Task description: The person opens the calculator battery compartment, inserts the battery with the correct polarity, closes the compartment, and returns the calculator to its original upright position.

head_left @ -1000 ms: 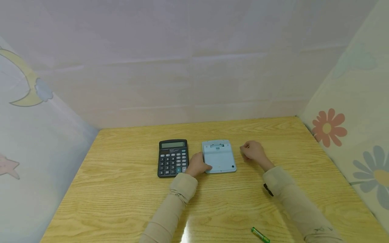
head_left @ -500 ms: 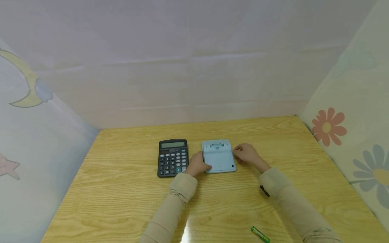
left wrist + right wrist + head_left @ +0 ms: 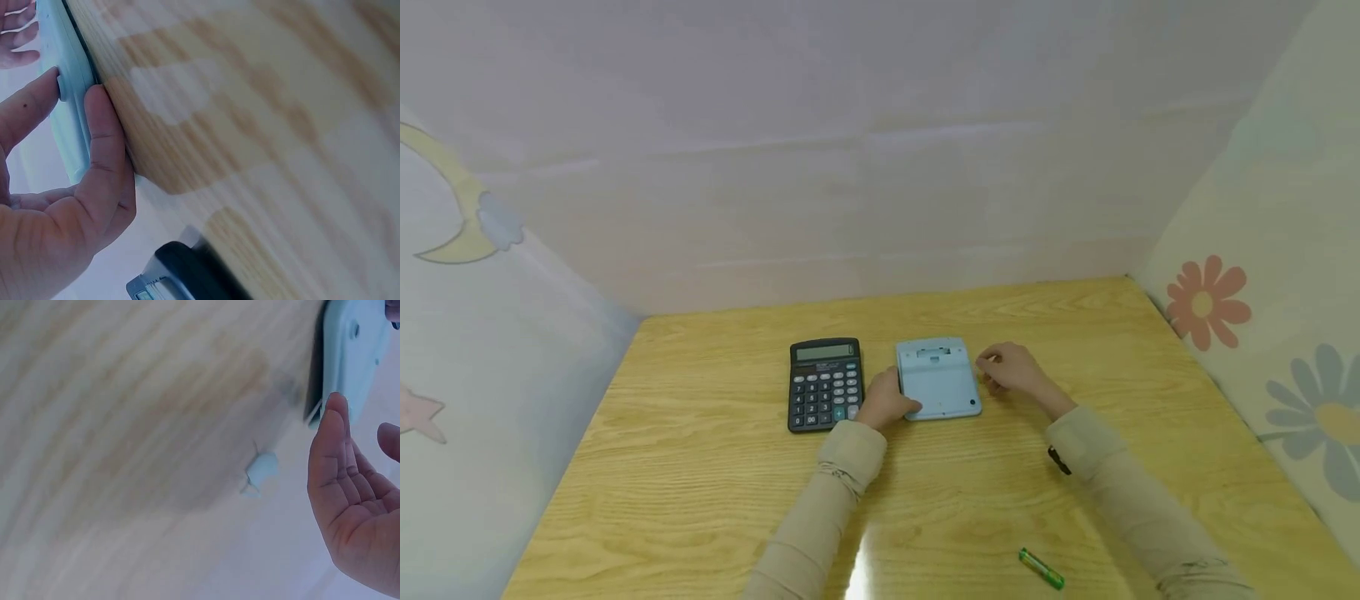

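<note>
A light blue calculator (image 3: 938, 385) lies face down, its back and the open battery slot (image 3: 933, 353) at its far end showing. My left hand (image 3: 883, 402) grips its left edge; in the left wrist view the thumb (image 3: 37, 103) presses on the back while curled fingers (image 3: 105, 131) sit against the side. Beside the right edge is my right hand (image 3: 1011, 368), fingers relaxed, thumb apart, nothing held. In the right wrist view its fingertips are right at the calculator's edge. A small light blue battery cover (image 3: 262, 467) lies on the table near that hand, hidden by it in the head view.
A black calculator (image 3: 826, 387) lies face up just left of my left hand. Toward the front right of the wooden table (image 3: 700, 500) is a green battery (image 3: 1041, 568). Cloth walls stand behind and on both sides.
My right hand came left to the blue calculator's right edge, then drew back slightly. My left hand keeps its grip. The head view has shifted a little.
</note>
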Available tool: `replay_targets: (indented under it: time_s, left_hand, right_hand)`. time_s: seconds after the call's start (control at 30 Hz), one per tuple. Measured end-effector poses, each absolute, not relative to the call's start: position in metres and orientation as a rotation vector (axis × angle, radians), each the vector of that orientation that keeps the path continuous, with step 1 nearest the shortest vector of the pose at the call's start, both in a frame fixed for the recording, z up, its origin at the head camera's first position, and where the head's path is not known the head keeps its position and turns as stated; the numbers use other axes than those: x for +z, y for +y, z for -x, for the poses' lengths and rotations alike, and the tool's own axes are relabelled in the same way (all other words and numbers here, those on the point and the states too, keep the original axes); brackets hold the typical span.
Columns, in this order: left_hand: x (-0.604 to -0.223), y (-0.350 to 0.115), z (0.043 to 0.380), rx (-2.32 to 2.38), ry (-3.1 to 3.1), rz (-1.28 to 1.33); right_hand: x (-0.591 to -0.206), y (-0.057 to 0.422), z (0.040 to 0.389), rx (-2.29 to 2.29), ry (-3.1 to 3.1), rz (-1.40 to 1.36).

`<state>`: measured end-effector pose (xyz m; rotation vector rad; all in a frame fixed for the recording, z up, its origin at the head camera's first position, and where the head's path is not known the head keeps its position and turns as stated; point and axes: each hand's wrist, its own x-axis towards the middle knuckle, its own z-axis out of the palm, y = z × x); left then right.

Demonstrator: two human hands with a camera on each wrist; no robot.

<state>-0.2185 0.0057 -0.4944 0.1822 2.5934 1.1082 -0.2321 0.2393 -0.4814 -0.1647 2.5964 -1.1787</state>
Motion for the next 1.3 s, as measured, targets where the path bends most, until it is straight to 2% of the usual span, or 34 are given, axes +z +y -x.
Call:
replay_targets:
  time_s: [0.2,0.53,0.97,1.3]
  left_hand:
    - [-0.503,0.004,0.225,1.096,2.614,-0.226]
    - [-0.488,0.004,0.217,1.095,2.595,-0.201]
    - [-0.488,0.0,0.216,1.124,2.584,-0.217]
    - [-0.465,-0.01,0.224,1.029,2.597,-0.213]
  right_hand:
    - [-0.466,0.255,0.232,-1.097,2.627,0.212]
    - [-0.452,0.28,0.224,-0.978,2.717,0.269]
    - [-0.424,0.313,0.216,-0.847,2.684,0.297]
    - [-0.415,0.317,0.211,-0.914,2.689,0.291]
